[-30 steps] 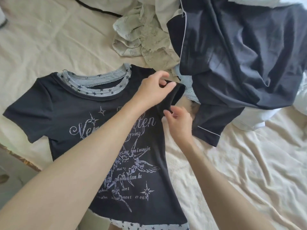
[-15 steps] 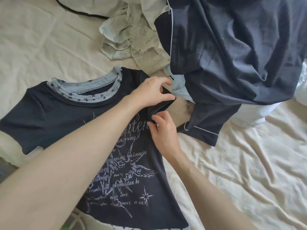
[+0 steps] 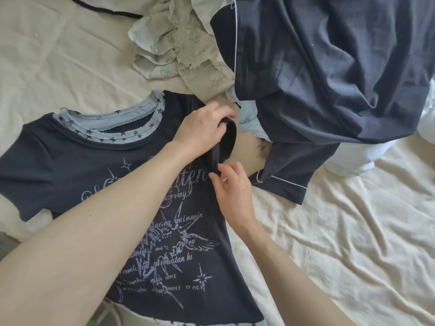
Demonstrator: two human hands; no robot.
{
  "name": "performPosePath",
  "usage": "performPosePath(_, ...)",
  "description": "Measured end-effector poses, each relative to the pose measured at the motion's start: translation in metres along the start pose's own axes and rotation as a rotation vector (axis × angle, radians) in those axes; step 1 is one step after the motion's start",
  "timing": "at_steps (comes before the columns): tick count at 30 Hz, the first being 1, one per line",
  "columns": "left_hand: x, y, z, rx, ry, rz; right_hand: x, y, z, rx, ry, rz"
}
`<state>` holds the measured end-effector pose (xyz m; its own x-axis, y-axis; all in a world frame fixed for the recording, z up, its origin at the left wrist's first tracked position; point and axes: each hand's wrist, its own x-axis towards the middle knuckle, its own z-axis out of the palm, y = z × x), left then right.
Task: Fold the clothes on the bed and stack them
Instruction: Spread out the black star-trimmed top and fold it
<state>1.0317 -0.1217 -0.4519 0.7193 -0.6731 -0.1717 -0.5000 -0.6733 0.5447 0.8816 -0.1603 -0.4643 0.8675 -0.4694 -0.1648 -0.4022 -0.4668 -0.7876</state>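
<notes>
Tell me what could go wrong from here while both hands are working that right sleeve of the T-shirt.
1. The left hand and right hand both pinch the sleeve, which is bunched; folded in like this, it may leave a lump.
2. The navy pajama top lies right beside the sleeve, so its cuff could get caught in the fold.
3. The dark T-shirt hangs over the bed edge at the hem and could slide.

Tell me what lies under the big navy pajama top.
Under the navy pajama top a light blue knit garment pokes out at its lower left edge, and a white folded piece shows beneath its lower right. How far either extends underneath is covered.
</notes>
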Motion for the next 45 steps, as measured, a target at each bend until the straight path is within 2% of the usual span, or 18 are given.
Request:
performPosePath(4,0.003,0.001,-0.015,-0.076,0.147,0.067,0.001,-0.002,-0.005,0.051,0.096,0.039)
performPosePath(6,0.001,-0.003,-0.023,-0.13,0.195,0.042,0.004,-0.003,-0.01,0.095,0.148,0.072)
performPosePath(8,-0.002,-0.007,-0.03,-0.248,0.208,-0.075,0.008,-0.007,-0.015,0.134,0.195,0.092)
performPosePath(12,0.0,-0.009,-0.045,-0.696,0.114,-0.377,0.02,-0.016,-0.02,0.269,0.187,0.263)
performPosePath(15,0.0,-0.009,-0.049,-0.761,0.02,-0.45,0.033,-0.018,-0.018,0.231,0.084,0.338)
performPosePath(18,-0.008,-0.014,-0.047,-0.855,0.055,-0.49,0.03,-0.022,-0.017,0.159,0.103,0.236)
performPosePath(20,-0.022,-0.021,-0.047,-0.996,0.145,-0.564,0.02,-0.027,-0.014,0.043,0.166,0.026)
performPosePath(23,-0.061,-0.041,-0.044,-1.145,0.266,-0.717,-0.002,-0.027,-0.002,-0.148,0.011,-0.294)
performPosePath(26,-0.101,-0.066,-0.04,-1.021,0.298,-0.935,-0.02,-0.023,0.01,-0.246,-0.225,-0.422)
performPosePath(28,-0.11,-0.08,-0.042,-0.899,0.279,-1.002,-0.028,-0.02,0.013,-0.233,-0.265,-0.406)
performPosePath(33,-0.076,-0.087,-0.045,-0.675,0.098,-0.843,-0.023,-0.016,0.012,-0.176,-0.076,-0.128)
performPosePath(36,-0.042,-0.082,-0.039,-0.514,0.02,-0.775,-0.009,-0.016,0.017,-0.187,-0.15,-0.024)
performPosePath(40,-0.018,-0.076,-0.031,-0.435,0.026,-0.709,0.0,-0.016,0.027,-0.349,-0.286,-0.129)
performPosePath(42,-0.01,-0.075,-0.03,-0.406,0.053,-0.675,0.001,-0.016,0.027,-0.334,-0.236,-0.18)
performPosePath(45,-0.003,-0.074,-0.032,-0.507,0.137,-0.696,0.002,-0.007,0.023,-0.267,-0.12,-0.249)
